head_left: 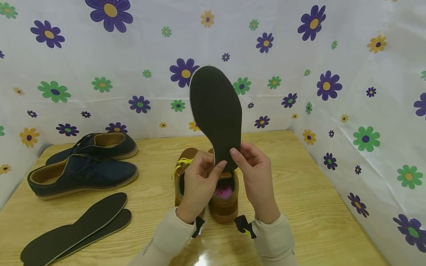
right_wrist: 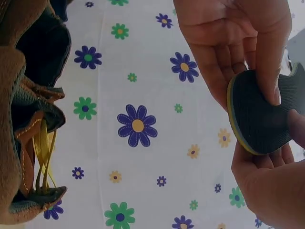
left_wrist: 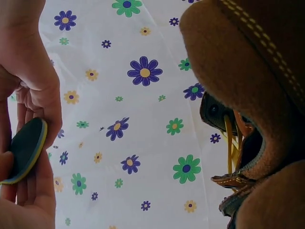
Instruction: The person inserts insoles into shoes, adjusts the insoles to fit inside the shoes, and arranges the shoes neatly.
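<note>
A dark insole (head_left: 217, 111) with a pale edge stands nearly upright in the head view, its wide end at the top. My left hand (head_left: 199, 183) pinches its narrow end from the left, thumb on the dark face. From the right, my right hand (head_left: 257, 177) grips the same end, thumb also in front. Behind and below the hands is a pair of brown shoes; the left one (head_left: 187, 152) has yellow laces and is partly covered by my left hand. Something pink shows inside the right brown shoe (head_left: 224, 212). The insole's rounded end (right_wrist: 259, 114) has a yellowish rim in the right wrist view.
Two dark insoles (head_left: 76, 229) lie overlapped at the table's front left. Behind them sits a pair of navy lace-up shoes (head_left: 96, 171). The wooden table (head_left: 299, 207) meets a flowered white cloth (head_left: 149, 48) at the back and right.
</note>
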Demonstrator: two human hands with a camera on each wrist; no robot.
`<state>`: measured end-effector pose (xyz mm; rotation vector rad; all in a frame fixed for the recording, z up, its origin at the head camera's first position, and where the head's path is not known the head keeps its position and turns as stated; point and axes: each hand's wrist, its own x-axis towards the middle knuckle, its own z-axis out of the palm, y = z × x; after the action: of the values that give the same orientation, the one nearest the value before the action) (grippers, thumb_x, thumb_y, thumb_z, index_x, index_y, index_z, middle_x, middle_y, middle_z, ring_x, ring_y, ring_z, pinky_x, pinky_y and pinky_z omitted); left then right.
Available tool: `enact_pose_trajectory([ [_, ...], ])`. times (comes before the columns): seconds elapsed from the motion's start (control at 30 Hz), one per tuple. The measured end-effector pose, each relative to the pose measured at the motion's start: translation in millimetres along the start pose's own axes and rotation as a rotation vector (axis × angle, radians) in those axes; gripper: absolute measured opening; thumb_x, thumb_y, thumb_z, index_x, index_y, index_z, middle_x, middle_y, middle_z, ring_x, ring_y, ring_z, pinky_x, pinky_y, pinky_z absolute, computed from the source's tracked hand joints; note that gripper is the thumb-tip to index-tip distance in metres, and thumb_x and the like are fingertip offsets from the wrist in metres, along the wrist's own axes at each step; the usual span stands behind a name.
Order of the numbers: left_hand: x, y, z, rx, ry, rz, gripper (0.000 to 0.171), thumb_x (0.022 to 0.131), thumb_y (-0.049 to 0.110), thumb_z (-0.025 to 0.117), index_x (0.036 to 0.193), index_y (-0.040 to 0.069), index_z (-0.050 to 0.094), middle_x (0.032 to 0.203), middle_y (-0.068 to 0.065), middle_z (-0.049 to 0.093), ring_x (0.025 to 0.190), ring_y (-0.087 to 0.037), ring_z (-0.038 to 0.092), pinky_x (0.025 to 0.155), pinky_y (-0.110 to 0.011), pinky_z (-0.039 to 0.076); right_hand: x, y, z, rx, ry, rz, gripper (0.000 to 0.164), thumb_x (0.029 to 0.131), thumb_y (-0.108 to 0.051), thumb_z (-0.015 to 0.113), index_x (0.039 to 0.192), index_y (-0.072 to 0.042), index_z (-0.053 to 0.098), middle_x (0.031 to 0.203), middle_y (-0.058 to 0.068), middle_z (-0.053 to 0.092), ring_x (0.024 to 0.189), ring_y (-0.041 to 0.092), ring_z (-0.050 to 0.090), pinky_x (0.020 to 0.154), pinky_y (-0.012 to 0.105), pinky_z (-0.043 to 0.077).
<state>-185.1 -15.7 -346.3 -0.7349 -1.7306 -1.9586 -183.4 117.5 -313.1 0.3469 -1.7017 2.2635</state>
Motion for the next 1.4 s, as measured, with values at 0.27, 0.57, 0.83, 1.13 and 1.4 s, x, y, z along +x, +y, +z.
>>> enact_pose_trajectory([
  [0.27,1.9,-1.7,-5.0,0.021,-0.089,-0.157,0.011,0.088,0.005,0.069,0.096,0.003,0.062,0.09,-0.01,0.066,0.079,-0.015,0.066,0.069,-0.032,0.055,3.6,2.0,-7.9,-0.032,0.031,-0.031,0.027,0.088,0.005,0.064,0.094,-0.019,0.074,0.087,-0.001,0.071,0.079,0.013,0.066,0.073,0.027,0.054],
  [0.57,20.4,10.0,-34.7,-0.178,0.056,-0.179,0.02,0.092,0.001,0.061,0.111,-0.003,0.06,0.098,-0.006,0.066,0.086,-0.019,0.066,0.081,-0.033,0.054,7.5,-7.4,-27.1,-0.149,-0.096,0.088,0.02,0.088,0.001,0.067,0.094,-0.016,0.074,0.087,-0.001,0.071,0.076,0.013,0.066,0.067,0.027,0.054],
  [0.83,33.1,25.9,-77.0,-0.15,0.177,-0.31,0.021,0.095,0.01,0.061,0.115,0.004,0.062,0.101,-0.004,0.066,0.093,-0.017,0.064,0.093,-0.03,0.048,9.6,-11.6,-42.9,-0.337,-0.299,0.166,0.02,0.088,-0.004,0.068,0.103,0.009,0.068,0.085,0.004,0.07,0.068,0.015,0.066,0.061,0.028,0.054],
  [1.13,33.8,31.0,-101.9,0.004,-0.078,-0.35,0.021,0.091,0.005,0.065,0.112,0.004,0.063,0.096,-0.003,0.067,0.087,-0.018,0.065,0.081,-0.028,0.053,11.4,-6.8,-54.3,-0.715,-0.34,0.001,0.018,0.087,-0.011,0.071,0.103,-0.004,0.073,0.095,0.007,0.072,0.078,0.015,0.066,0.069,0.03,0.054],
  [1.4,33.6,28.5,-91.9,0.0,-0.019,-0.312,0.022,0.09,0.0,0.064,0.111,-0.001,0.062,0.095,-0.003,0.068,0.082,-0.017,0.065,0.077,-0.027,0.054,6.0,-6.4,-39.9,-1.017,-0.251,-0.408,0.051,0.079,-0.017,0.078,0.125,-0.003,0.061,0.114,0.011,0.065,0.107,0.025,0.062,0.09,0.04,0.049],
])
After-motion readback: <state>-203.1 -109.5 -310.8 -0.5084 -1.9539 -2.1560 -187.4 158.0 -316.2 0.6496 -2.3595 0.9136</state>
